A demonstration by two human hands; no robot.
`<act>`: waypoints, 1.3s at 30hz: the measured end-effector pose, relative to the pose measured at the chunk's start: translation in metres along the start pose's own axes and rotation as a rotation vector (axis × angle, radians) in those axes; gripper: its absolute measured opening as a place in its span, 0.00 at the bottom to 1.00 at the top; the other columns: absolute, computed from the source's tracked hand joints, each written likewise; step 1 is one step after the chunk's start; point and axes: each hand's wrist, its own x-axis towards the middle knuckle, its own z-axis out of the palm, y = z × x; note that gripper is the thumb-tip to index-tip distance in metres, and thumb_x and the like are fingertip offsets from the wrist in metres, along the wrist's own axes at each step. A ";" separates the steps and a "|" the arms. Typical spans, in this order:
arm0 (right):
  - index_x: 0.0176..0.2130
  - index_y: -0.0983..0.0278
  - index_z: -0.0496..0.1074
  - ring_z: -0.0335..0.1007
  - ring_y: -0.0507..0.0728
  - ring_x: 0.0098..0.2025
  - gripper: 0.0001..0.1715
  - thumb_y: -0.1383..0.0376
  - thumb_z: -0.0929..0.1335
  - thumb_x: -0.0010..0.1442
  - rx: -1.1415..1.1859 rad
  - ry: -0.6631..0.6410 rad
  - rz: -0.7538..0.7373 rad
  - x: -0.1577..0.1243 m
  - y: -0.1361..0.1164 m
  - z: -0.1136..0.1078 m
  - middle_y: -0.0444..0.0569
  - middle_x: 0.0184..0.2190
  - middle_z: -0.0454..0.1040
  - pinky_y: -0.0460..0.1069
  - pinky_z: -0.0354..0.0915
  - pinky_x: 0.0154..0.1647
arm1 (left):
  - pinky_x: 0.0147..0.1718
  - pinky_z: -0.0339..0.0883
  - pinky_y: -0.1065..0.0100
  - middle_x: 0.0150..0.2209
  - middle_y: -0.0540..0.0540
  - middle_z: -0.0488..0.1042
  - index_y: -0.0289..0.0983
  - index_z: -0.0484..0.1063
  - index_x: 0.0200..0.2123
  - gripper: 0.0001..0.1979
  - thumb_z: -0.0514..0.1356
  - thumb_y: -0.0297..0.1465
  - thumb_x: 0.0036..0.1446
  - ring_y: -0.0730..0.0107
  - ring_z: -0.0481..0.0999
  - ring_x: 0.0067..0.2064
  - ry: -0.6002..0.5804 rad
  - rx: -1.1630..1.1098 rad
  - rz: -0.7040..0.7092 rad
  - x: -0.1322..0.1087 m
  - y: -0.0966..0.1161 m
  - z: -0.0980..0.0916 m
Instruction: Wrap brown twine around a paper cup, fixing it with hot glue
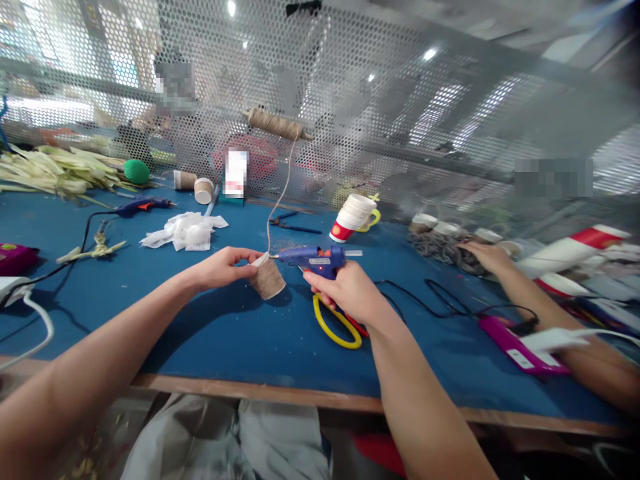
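Note:
My left hand (pixel 231 267) pinches a small paper cup (pixel 269 280) wrapped in brown twine, tilted just above the blue table. My right hand (pixel 347 287) is closed round a blue glue gun (pixel 310 257), its nozzle pointing left at the cup's upper edge. From a twine spool (pixel 275 124) on the mesh screen, a strand (pixel 286 187) runs down to the cup beside the nozzle. Under my right hand lie scissors with a yellow handle (pixel 337 323) and a red part; their blades are mostly hidden.
Pliers (pixel 295 228), stacked paper cups (pixel 353 217) and white scraps (pixel 185 231) lie beyond my hands. A second glue gun (pixel 143 207) is at the left. Another person's hand (pixel 487 257) touches grey twine (pixel 445 252) at the right, near a purple power strip (pixel 520 347) and black cable.

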 end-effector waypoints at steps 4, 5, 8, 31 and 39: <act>0.19 0.66 0.62 0.56 0.47 0.12 0.14 0.59 0.65 0.48 0.013 -0.008 0.000 -0.004 -0.004 0.001 0.41 0.10 0.61 0.43 0.57 0.13 | 0.46 0.58 0.66 0.45 0.43 0.70 0.34 0.62 0.24 0.08 0.52 0.32 0.49 0.63 0.65 0.48 0.005 -0.014 -0.005 0.000 0.001 0.001; 0.19 0.65 0.62 0.56 0.47 0.12 0.14 0.59 0.65 0.48 0.014 -0.011 -0.004 -0.005 -0.005 0.002 0.41 0.10 0.60 0.43 0.57 0.13 | 0.46 0.57 0.66 0.45 0.43 0.70 0.34 0.62 0.24 0.07 0.52 0.32 0.49 0.63 0.65 0.48 0.009 -0.013 -0.003 0.001 0.000 0.001; 0.19 0.65 0.61 0.55 0.46 0.11 0.14 0.60 0.65 0.48 0.009 -0.016 -0.027 -0.007 -0.009 0.003 0.40 0.10 0.60 0.43 0.56 0.13 | 0.47 0.56 0.65 0.45 0.43 0.70 0.34 0.62 0.23 0.08 0.52 0.32 0.49 0.63 0.65 0.49 0.018 0.000 0.001 0.001 0.000 0.001; 0.18 0.66 0.62 0.55 0.47 0.12 0.15 0.59 0.65 0.47 0.016 0.032 0.056 0.005 0.004 0.000 0.40 0.09 0.59 0.43 0.56 0.13 | 0.49 0.55 0.65 0.52 0.43 0.64 0.34 0.62 0.23 0.07 0.52 0.31 0.51 0.64 0.62 0.53 -0.020 0.017 0.026 -0.002 0.000 -0.001; 0.18 0.66 0.62 0.55 0.47 0.12 0.15 0.59 0.65 0.48 0.018 0.016 0.011 0.003 0.005 -0.001 0.40 0.09 0.60 0.43 0.55 0.13 | 0.50 0.54 0.63 0.53 0.43 0.64 0.33 0.64 0.25 0.07 0.52 0.31 0.49 0.63 0.61 0.53 -0.014 0.023 0.014 -0.001 0.001 -0.001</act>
